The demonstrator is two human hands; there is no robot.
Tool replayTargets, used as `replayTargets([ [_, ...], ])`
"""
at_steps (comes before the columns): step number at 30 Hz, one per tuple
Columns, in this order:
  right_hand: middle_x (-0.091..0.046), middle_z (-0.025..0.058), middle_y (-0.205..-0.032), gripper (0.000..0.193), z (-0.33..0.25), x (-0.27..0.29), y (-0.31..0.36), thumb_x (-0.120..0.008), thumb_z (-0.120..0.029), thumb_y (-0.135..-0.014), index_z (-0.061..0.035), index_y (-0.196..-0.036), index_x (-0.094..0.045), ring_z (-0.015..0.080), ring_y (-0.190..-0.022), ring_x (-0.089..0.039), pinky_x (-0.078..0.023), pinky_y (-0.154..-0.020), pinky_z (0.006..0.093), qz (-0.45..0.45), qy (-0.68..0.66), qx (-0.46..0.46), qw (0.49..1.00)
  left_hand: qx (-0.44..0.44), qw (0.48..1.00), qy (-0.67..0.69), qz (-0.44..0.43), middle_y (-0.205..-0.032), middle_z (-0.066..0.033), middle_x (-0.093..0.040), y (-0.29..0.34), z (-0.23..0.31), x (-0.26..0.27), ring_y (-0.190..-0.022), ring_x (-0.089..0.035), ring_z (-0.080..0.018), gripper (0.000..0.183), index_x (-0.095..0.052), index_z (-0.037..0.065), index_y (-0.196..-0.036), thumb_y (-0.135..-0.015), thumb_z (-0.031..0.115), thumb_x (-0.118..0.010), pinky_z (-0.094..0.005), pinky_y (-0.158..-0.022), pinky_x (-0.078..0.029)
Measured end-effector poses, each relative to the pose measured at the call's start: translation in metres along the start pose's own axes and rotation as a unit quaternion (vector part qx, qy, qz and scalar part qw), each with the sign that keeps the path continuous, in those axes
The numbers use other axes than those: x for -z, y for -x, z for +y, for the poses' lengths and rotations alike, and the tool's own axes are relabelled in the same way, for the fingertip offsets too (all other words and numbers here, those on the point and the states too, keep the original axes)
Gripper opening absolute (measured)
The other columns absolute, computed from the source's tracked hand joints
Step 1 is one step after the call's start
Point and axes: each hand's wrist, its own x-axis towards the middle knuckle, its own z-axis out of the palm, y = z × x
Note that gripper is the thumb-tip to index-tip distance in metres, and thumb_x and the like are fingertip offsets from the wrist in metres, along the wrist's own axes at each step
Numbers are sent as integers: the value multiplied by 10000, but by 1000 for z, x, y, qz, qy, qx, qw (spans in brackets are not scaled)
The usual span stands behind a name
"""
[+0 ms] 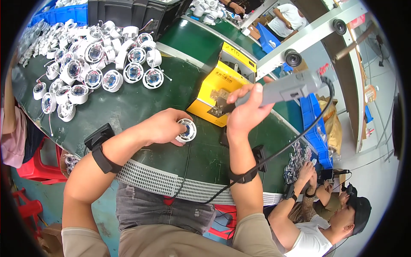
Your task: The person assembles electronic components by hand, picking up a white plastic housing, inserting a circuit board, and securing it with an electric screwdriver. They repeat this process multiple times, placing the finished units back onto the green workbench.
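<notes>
On the green bench, my left hand [163, 127] holds a round white plastic housing [194, 131] with a blue circuit board inside, its fingers curled over the rim. My right hand [247, 115] is wrapped round a grey electric screwdriver [284, 89] whose black cord loops down to the right. The screwdriver's front end points at the metal block on the face of a yellow screw feeder [212, 85]. Whether its bit touches the block I cannot tell. Many similar white housings [112, 80] with boards and thin wires lie heaped at the far left.
A perforated light strip [150, 177] runs along the bench's near edge. Behind the heap stands a black crate [117, 13]. To the right, a co-worker in a black cap [361, 214] handles wired parts [295, 162] beside blue bins [314, 124]. A red stool [45, 165] stands at left.
</notes>
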Motion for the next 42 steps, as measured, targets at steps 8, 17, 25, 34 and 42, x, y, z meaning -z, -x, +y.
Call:
replayTargets([
  [8,-479,84,-682,398,-15,-12,53,-407,-205,-993,-51,-1341,-292,174,-472,-494,-468,-456,317,-74,-94,-47,992,-13,1000,-7,-1,-1057,-179,-659,6,3,-1,-909,-684,-226,320,-589,-80,-1183,-897,21,-487,-313,-745,-612],
  [17,-486,89,-690,428,-14,-17,60,-460,-225,-977,-48,-1331,-295,177,-482,-519,-492,-480,322,-123,-114,-64,984,-18,1000,-8,2,-1016,-173,-674,2,0,-1,-865,-699,-228,312,-606,-66,-1164,-891,23,-484,-319,-742,-602],
  [25,-487,88,-695,412,-5,-16,64,-470,-229,-967,-36,-1293,-307,179,-482,-514,-493,-489,319,-131,-128,-77,980,-16,1000,-12,4,-1023,-176,-675,2,-2,0,-866,-700,-227,319,-608,-62,-1168,-882,24,-498,-318,-742,-603],
  [34,-486,88,-699,474,-2,-16,69,-526,-253,-941,16,-1272,-318,175,-488,-509,-483,-493,313,-177,-122,-47,975,-29,999,-28,3,-1005,-169,-679,4,-1,0,-875,-697,-220,311,-613,-60,-1160,-881,37,-516,-309,-724,-599],
  [42,-532,61,-857,451,-2,4,70,-548,-217,-975,-29,-1326,-337,151,-664,-552,-507,-605,314,-70,-136,-54,987,-279,778,-438,355,-1100,-170,-669,12,9,11,-956,-657,-377,371,-647,87,-1145,-783,70,-567,-452,-858,-525],
])
